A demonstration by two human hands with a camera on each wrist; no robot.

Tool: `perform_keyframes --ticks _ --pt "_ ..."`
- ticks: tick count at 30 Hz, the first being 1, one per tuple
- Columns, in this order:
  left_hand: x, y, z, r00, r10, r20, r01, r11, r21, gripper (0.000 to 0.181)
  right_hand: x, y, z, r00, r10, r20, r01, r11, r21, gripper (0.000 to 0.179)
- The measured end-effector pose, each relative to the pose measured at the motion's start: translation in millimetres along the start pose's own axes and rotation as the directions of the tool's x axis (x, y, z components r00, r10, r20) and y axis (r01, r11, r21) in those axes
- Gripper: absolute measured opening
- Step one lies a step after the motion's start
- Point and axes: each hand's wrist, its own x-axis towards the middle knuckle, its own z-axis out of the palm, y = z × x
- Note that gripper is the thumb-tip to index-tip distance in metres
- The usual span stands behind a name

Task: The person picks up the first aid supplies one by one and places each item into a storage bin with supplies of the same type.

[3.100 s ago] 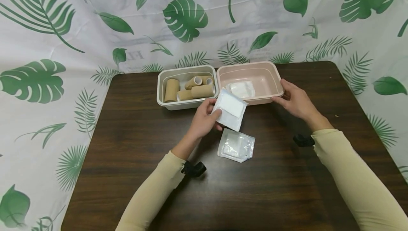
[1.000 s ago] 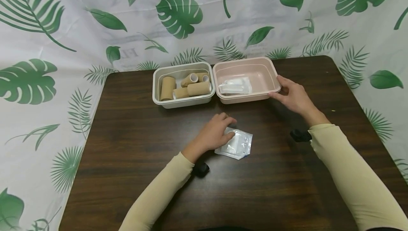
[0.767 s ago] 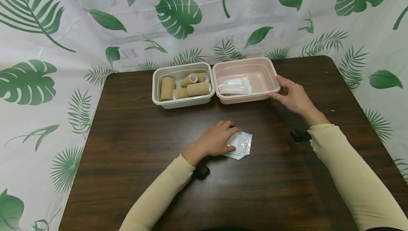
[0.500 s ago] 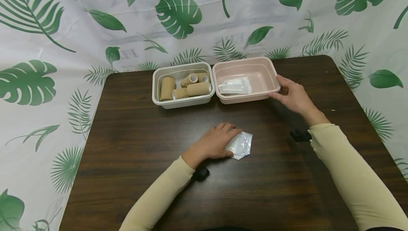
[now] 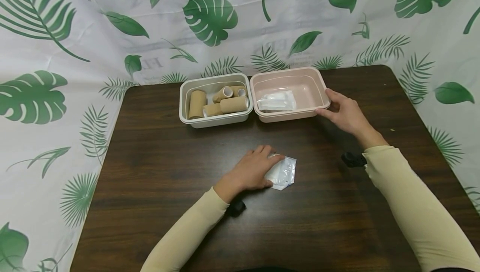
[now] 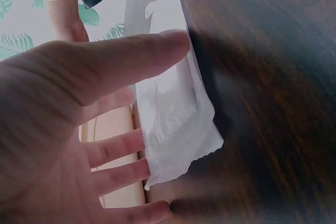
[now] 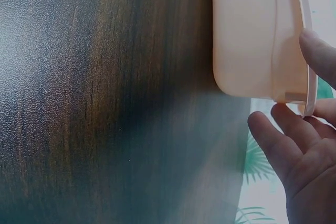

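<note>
My left hand [image 5: 250,170] holds a flat clear-and-white packet [image 5: 283,173] with a white pad inside, low over the table. In the left wrist view the thumb lies across the near face of the packet [image 6: 173,103], fingertips show at its other edge, and it stands tilted with a shadow beside it. The right hand [image 5: 346,113] grips the right front corner of a pink bin [image 5: 305,116], its thumb on the rim [image 7: 306,51] in the right wrist view. White packets [image 5: 277,100] lie in the left part of that bin.
A light grey bin [image 5: 221,123] stands against the pink one's left side and contains several brown cardboard tubes [image 5: 233,104]. Both are at the back of the dark wooden table [image 5: 157,155]. A leaf-patterned cloth [image 5: 157,22] hangs behind.
The packet my left hand held earlier is now in the pink bin. That hand came down to the packet on the table and took hold of it. The right hand stayed at the bin's corner.
</note>
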Motion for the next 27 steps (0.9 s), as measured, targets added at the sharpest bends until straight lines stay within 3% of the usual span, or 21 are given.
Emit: perform_keyframes --ticks 9,16,27 --pt "-4.1 -0.7 -0.5 0.997 -0.005 -0.072 0.000 0.998 -0.062 0.102 0.0 0.0 0.1 1.000 -0.004 -0.009 0.004 1.000 -0.006 0.082" --pt "-9.3 -3.2 -0.1 0.998 -0.003 -0.060 -0.008 0.985 -0.171 0.075 -0.1 -0.5 -0.6 1.000 -0.006 -0.006 0.006 1.000 -0.002 0.083" --pt "-11.7 -3.3 -1.8 0.995 0.073 -0.068 -0.086 0.969 -0.231 0.044 -0.7 -0.9 -1.3 1.000 -0.003 -0.001 0.003 1.000 -0.001 0.083"
